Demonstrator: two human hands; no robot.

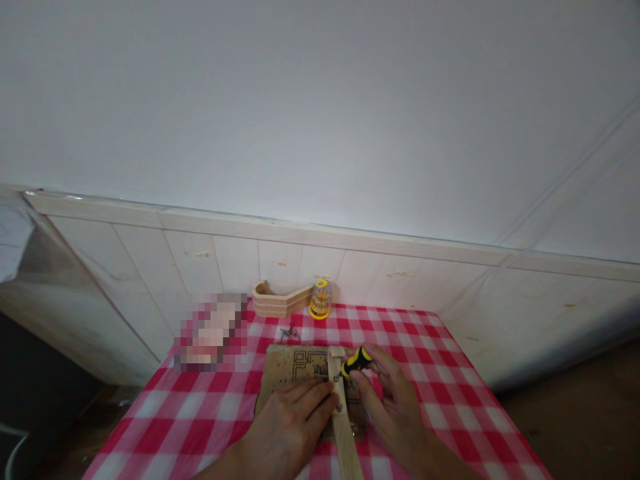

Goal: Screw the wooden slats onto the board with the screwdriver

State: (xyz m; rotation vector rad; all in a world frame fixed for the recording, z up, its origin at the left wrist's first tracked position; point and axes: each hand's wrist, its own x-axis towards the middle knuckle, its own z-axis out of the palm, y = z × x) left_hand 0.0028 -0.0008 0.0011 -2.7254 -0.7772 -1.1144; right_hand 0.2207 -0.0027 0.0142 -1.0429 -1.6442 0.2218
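While our right hand [393, 395] grasps the black-and-yellow screwdriver [358, 361], we watch its shaft slant down to the upper screw [337, 379] on the wooden bar [346, 440]; whether they touch, we can't tell. Across comes our left hand [296, 417], fingers stretched side by side, tips at the bar; pinching or just pressing, we can't say. A lower screw [339, 408] sits right by those fingertips! Under the bar we've got a brown board [278, 377] with black line markings, on a red-and-white checked tablecloth [450, 407]. Farther out, loose metal pieces [289, 333], then bent wooden pieces [281, 305] just beside a clear, yellow-trimmed container [321, 301], near white panelling [400, 277].
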